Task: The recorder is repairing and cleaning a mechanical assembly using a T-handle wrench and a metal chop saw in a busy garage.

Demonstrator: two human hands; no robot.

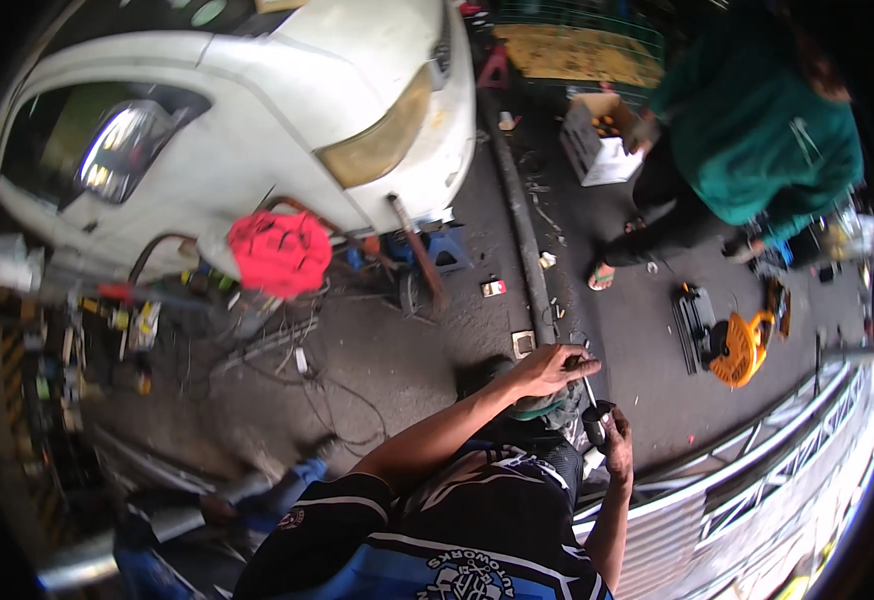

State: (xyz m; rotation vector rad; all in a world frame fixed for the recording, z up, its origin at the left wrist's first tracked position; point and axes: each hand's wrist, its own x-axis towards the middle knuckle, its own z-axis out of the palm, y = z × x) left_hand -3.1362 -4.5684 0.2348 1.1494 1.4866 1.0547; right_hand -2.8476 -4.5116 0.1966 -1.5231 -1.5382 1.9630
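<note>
My left hand [554, 371] is in front of my body, its fingers closed around the upper end of a thin shiny metal rod [590, 392]. Below and to the right, my right hand [618, 442] is closed on a dark rounded part [594, 424] with a pale lower end. The rod's lower end meets that dark part; whether they are joined I cannot tell. Both are too small to name more exactly. Beneath my hands lie dark, greenish shapes that are hard to make out.
A white car [287, 130] stands at upper left, with a red cover [279, 254] beside it. A person in a green top [777, 150] bends over a white box [597, 150] at right. An orange-yellow power tool [740, 348] lies on the floor; cables [342, 415] lie left.
</note>
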